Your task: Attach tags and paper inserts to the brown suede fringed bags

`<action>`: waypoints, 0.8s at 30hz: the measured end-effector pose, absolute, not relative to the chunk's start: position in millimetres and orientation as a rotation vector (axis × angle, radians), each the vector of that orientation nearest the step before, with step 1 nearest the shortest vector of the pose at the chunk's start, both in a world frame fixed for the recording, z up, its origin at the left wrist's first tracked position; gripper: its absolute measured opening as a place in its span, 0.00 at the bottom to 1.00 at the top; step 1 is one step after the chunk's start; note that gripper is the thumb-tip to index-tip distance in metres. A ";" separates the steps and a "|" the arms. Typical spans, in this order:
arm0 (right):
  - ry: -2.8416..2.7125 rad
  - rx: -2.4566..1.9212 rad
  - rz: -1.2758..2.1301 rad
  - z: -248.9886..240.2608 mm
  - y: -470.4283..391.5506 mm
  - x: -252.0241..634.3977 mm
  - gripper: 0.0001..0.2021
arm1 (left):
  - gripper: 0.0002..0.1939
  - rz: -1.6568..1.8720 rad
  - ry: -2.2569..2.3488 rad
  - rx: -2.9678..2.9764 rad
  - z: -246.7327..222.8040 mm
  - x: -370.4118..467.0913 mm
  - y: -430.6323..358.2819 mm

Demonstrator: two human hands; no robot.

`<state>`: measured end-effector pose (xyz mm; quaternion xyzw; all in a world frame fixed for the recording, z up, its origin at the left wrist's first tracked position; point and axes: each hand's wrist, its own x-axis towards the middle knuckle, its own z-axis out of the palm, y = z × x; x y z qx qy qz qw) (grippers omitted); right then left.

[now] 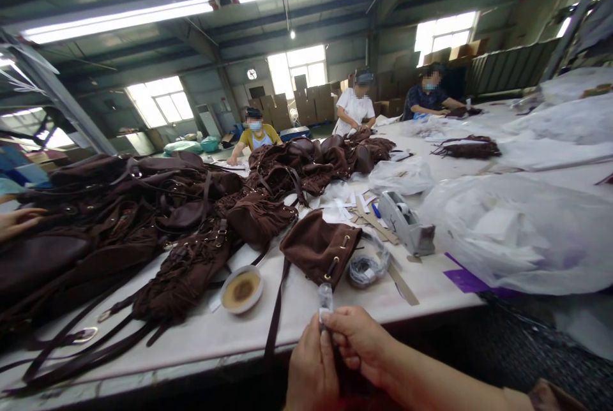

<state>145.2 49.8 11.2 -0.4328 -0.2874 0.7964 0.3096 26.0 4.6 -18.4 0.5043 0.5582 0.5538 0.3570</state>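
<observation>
At the table's front edge my left hand (312,363) and my right hand (360,342) are closed together, pinching a small clear plastic wrapper (325,298). Whether anything is inside the wrapper I cannot make out. Just beyond it lies a brown suede drawstring bag (313,245) with metal eyelets, its strap (278,306) hanging toward the edge. To the right of that bag is a coil of thin cord in clear plastic (366,269). A round white bowl (242,290) with tan contents and a dark centre stands to the left.
Brown fringed bags (186,264) are heaped along the left and middle of the table. A grey tape dispenser (407,224), paper strips (376,216) and a large plastic bag (517,232) lie right. Another person's hand (19,223) reaches in at left; several people work beyond.
</observation>
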 end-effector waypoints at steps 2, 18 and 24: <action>-0.766 -1.182 2.077 9.4 50.7 145.1 0.22 | 0.18 1.506 1.459 1.276 -22.1 31.2 2.6; -1.560 -1.194 1.719 -7.2 37.7 155.6 0.05 | 0.29 1.130 1.133 0.691 1.3 17.2 74.2; -1.918 -1.330 0.833 -19.1 55.5 207.5 0.14 | 0.24 1.205 1.237 0.693 1.8 27.3 113.7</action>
